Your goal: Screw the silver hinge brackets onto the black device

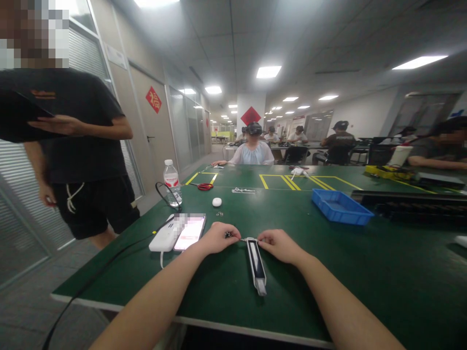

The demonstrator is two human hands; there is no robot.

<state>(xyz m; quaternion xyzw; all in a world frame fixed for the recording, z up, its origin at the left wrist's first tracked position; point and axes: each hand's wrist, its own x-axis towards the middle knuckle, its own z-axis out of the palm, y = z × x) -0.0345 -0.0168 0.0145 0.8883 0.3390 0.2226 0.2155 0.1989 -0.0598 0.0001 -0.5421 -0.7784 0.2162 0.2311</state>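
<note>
On the green table in front of me lies a long, narrow, dark-and-white object with a white cord-like edge around it and a pale block at its near end. Its exact kind is unclear. My left hand is at the far left corner of it, thumb and finger pinched by a thin, light-coloured bit; something small and black shows under the fingers. At the far right corner, my right hand pinches the white edge, fingers closed. What exactly lies between the fingertips is too small to make out.
Left of my hands are a lit phone, a white power bank and a water bottle. Farther off lie a white case, red scissors and a blue tray. A person stands at left; another sits opposite.
</note>
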